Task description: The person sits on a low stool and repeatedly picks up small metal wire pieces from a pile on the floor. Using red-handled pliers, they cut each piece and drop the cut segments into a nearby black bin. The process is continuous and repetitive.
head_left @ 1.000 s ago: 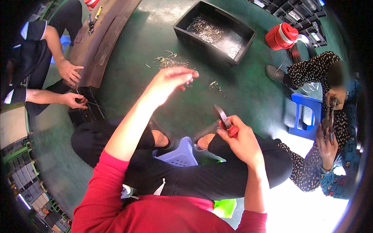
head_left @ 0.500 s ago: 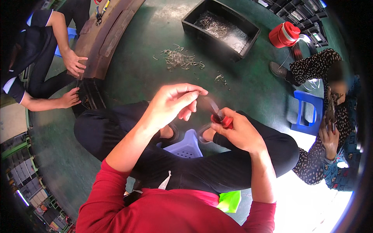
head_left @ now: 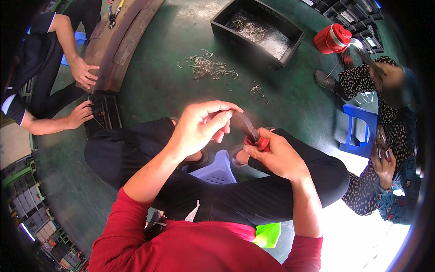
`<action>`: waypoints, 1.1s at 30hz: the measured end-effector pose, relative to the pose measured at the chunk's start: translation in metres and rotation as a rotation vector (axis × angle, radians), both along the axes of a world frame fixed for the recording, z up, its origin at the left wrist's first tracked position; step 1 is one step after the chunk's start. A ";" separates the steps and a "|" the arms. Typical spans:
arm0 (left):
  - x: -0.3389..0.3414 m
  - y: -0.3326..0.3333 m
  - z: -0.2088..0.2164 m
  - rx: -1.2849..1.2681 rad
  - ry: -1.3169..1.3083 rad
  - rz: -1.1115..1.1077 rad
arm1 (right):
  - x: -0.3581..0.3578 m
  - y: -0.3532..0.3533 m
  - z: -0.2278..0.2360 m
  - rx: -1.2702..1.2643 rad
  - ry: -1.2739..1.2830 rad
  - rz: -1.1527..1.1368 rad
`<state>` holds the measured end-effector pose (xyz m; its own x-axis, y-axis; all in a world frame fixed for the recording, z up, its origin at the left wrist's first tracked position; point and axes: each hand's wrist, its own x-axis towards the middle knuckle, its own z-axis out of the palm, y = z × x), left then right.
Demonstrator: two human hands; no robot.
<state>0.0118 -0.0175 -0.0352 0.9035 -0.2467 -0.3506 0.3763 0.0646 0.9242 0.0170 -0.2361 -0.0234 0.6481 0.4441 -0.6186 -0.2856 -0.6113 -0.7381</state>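
In front of my lap, my right hand (head_left: 282,156) is closed around the red handles of a pair of pliers (head_left: 261,141). Their long dark metal end slants up and left, reaching my left fingertips. My left hand (head_left: 201,126) pinches with thumb and forefinger right beside that tip; what is in the pinch, if anything, is too small to make out. Beyond my hands, a loose pile of bent wire hooks (head_left: 209,66) lies on the green floor, with a smaller cluster of hooks (head_left: 258,93) to its right.
A black crate (head_left: 290,58) with many metal pieces stands at the far side, near a red drink cooler (head_left: 332,39). A lavender stool (head_left: 217,168) is between my legs. At left a co-worker's hands touch a heavy bench (head_left: 106,72); at right another sits by a blue stool (head_left: 360,131).
The pliers have turned slightly, and their tip has come up against my left fingertips. My left hand has barely shifted. The co-worker at right has moved an arm.
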 end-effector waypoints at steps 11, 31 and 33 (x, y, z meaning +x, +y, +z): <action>-0.001 -0.001 -0.001 -0.032 -0.013 0.001 | -0.002 0.003 0.005 -0.041 -0.044 -0.015; -0.024 -0.013 -0.006 0.224 -0.163 0.057 | -0.010 0.012 -0.019 -0.146 -0.310 -0.098; -0.026 -0.014 -0.007 0.210 -0.153 0.080 | -0.010 0.013 -0.022 -0.141 -0.354 -0.105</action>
